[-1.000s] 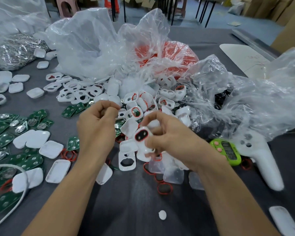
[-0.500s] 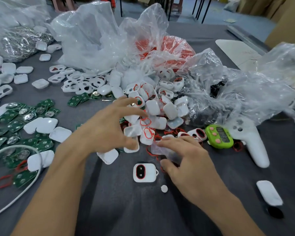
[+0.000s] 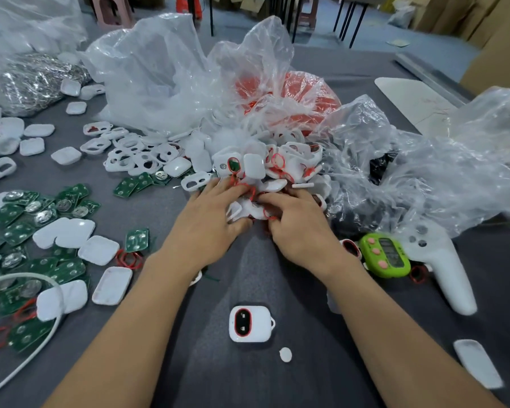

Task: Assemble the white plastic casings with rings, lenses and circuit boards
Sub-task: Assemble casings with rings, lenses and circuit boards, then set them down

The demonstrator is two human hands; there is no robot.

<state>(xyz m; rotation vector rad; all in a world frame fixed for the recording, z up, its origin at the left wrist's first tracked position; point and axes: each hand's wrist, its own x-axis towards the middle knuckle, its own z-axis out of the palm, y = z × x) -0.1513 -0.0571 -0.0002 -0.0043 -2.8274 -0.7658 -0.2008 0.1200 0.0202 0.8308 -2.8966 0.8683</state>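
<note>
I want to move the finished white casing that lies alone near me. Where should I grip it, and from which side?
Probably pinch the assembled casing across its two long plain edges, coming from above. It lies flat, lens face up, with bare table around it; avoid the small loop on its right side.

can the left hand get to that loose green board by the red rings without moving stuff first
Probably yes. The green circuit board lies face up on bare table just left of the left hand, nothing on top; only the red rings lie beside it.

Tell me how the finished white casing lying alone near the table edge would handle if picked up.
The finished casing is probably rigid and light: small moulded plastic. It lies flat, so rolling seems unlikely. Its glossy shell may be slippery, and the side loop could snag.
</note>
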